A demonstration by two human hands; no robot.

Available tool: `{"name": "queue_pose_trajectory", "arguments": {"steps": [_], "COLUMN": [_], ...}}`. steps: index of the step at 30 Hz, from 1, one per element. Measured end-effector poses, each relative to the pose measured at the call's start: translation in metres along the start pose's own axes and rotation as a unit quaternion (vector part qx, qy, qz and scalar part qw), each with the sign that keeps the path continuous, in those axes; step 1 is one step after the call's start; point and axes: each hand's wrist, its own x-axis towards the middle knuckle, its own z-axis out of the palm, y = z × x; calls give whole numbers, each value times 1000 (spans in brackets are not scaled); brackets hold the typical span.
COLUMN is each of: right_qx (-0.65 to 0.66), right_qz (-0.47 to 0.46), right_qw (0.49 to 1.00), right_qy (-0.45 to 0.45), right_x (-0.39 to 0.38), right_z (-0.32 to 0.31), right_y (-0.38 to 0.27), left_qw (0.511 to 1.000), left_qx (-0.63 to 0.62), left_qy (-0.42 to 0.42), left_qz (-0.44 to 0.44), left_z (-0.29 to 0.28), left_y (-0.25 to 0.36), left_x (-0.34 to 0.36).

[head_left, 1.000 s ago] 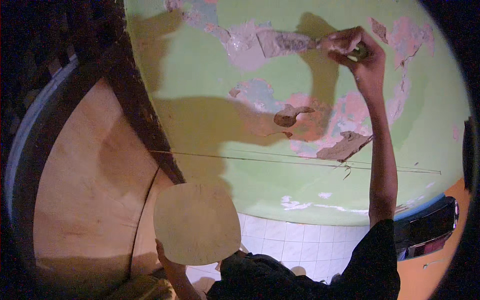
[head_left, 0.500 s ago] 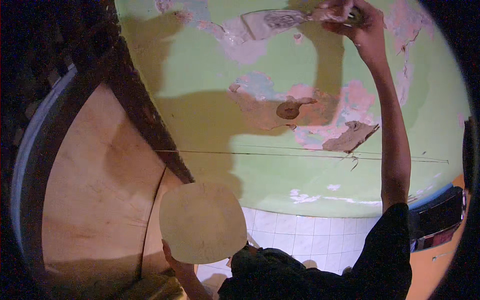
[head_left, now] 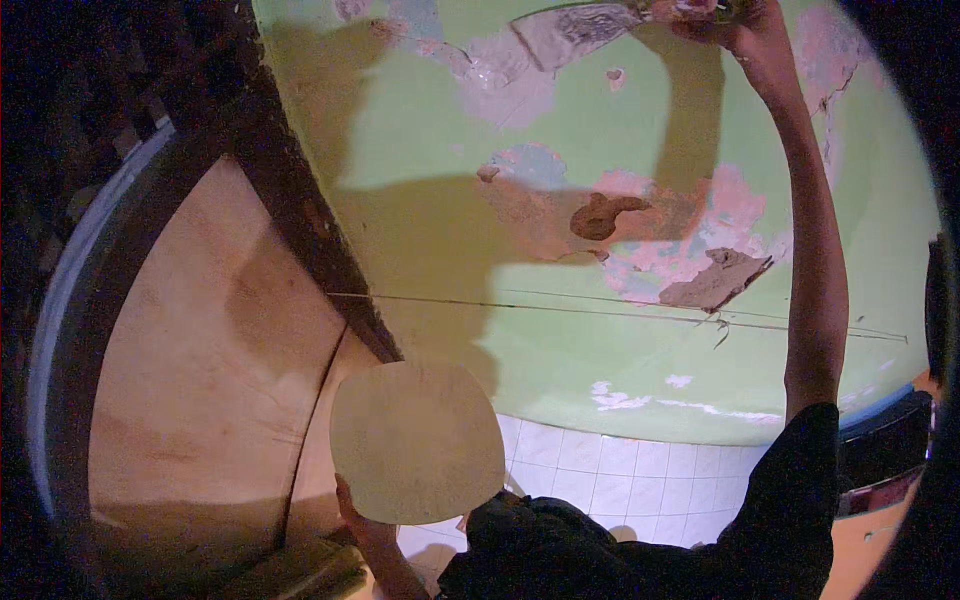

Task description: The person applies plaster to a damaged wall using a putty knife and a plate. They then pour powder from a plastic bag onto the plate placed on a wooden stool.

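My right hand point(head_left: 728, 24), raised at the top of the view, is closed around the handle of a putty knife. The putty knife's wide metal blade point(head_left: 582, 36) points left and lies against or close to the green wall point(head_left: 420, 235), beside a wet-looking pale pink patch point(head_left: 508, 95). Part of the grip is cut off by the upper edge. Low on the left, my left hand point(head_left: 366, 528) grips a flat beige board point(head_left: 418, 445) with rounded corners by its lower left edge. The board hides most of those fingers.
Peeled pink patches, a brown smear point(head_left: 605, 214) and a loose flake point(head_left: 715, 279) mark the wall. A thin cord point(head_left: 570, 307) runs across it. A dark frame point(head_left: 310, 220) and wooden panel point(head_left: 215, 370) stand left. White tiles point(head_left: 640, 475) lie below.
The view has shifted a little, moving the wall rightward in the picture. My right hand has risen slightly, and the putty knife's blade slants more. The left hand keeps its hold on the board.
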Motion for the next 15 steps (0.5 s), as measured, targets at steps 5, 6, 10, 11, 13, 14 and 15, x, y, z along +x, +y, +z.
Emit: {"name": "queue_pose_trajectory", "arguments": {"steps": [5,6,10,11,13,14,15], "right_qx": [62,-23,-7,1,18,27,33], "right_qz": [-58,-52,-105,-102,-102,-66,-29], "right_qw": [992,989,991,992,991,993,993], "right_qy": [-98,-134,-82,-80,-79,-93,-107], "right_x": [12,15,46,56,73,81,87], "right_z": [69,75,35,25,18,19,23], "right_y": [-1,-3,-2,-11,-28,-39,-45], "left_qw": [999,1000,999,999,997,997,999], "left_qx": [36,27,-20,-21,-47,-47,21], "left_qy": [-2,-13,-38,-36,-38,-35,6], "left_qz": [5,5,-34,-32,-47,-47,-26], "left_z": [-8,-5,-12,-13,-17,-23,-30], "left_y": [-8,-6,-9,-11,-13,-15,-17], "left_x": [11,9,10,10,6,3,0]}}
